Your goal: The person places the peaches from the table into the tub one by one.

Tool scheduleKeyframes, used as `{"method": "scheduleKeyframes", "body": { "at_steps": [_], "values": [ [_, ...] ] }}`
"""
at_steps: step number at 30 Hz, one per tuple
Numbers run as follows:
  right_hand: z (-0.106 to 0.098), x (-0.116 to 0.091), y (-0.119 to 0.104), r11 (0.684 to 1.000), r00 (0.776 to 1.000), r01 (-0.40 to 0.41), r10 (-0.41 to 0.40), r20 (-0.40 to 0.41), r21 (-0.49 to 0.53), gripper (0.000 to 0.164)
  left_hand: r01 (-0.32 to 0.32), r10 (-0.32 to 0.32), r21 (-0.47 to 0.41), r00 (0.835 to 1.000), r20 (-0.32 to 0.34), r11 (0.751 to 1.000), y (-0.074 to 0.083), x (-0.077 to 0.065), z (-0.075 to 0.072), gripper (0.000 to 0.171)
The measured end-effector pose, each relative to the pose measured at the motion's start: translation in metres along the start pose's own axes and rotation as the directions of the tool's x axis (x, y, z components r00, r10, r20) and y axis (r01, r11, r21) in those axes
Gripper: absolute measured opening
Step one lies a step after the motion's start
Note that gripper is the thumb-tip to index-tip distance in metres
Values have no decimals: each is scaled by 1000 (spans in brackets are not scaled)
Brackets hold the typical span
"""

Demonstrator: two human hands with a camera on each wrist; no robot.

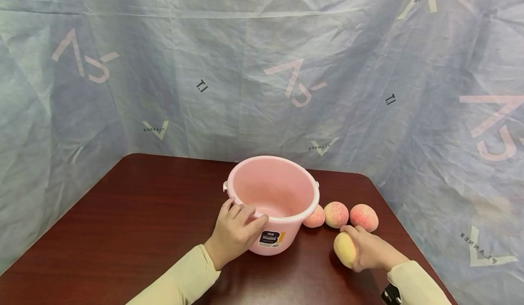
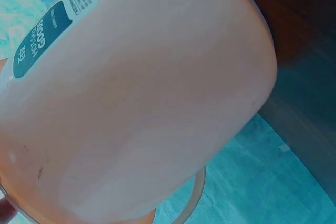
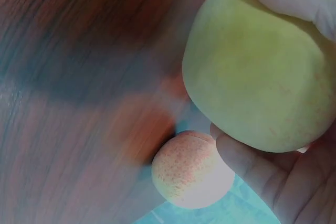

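Observation:
A pink plastic bucket stands upright on the table with a dark label on its front. My left hand grips its near left rim; in the left wrist view the bucket wall fills most of the picture. To the right of the bucket, my right hand holds a yellow peach, raised over the table. The right wrist view shows thumb and fingers around this peach. Behind it lie three pink-speckled peaches: one partly hidden by the bucket, a middle one and a right one.
The dark red wooden table has its right edge close to the right arm. Grey-blue printed cloth hangs behind and along both sides. A handle of the bucket curves out in the left wrist view.

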State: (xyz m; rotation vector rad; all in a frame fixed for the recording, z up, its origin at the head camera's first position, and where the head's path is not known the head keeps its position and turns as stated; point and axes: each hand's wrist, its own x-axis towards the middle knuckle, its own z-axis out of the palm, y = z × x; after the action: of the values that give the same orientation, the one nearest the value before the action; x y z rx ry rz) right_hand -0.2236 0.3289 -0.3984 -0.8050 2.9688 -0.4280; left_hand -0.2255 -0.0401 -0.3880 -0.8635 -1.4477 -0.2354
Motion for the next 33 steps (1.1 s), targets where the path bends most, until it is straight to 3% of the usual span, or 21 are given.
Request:
{"method": "scheduleKeyframes", "body": {
  "at_steps": [6, 18, 26, 33],
  "values": [
    [-1, 1, -4, 1000, 1000, 11, -11, -28, -24, 82, 11, -10, -31, 1000, 19, 999, 1, -3, 0, 8],
    [-8, 3, -8, 1000, 999, 16, -17, -37, -20, 82, 25, -25, -27, 1000, 12, 999, 2, -5, 1, 16],
    [-16, 5, -20, 994, 993, 108, -106, -51, 33, 79, 33, -33, -32, 999, 9, 999, 2, -6, 0, 18],
    [-18, 7, -23, 996, 995, 90, -89, -40, 20, 75, 35, -34, -38, 999, 25, 999, 2, -4, 0, 13]
  ]
}}
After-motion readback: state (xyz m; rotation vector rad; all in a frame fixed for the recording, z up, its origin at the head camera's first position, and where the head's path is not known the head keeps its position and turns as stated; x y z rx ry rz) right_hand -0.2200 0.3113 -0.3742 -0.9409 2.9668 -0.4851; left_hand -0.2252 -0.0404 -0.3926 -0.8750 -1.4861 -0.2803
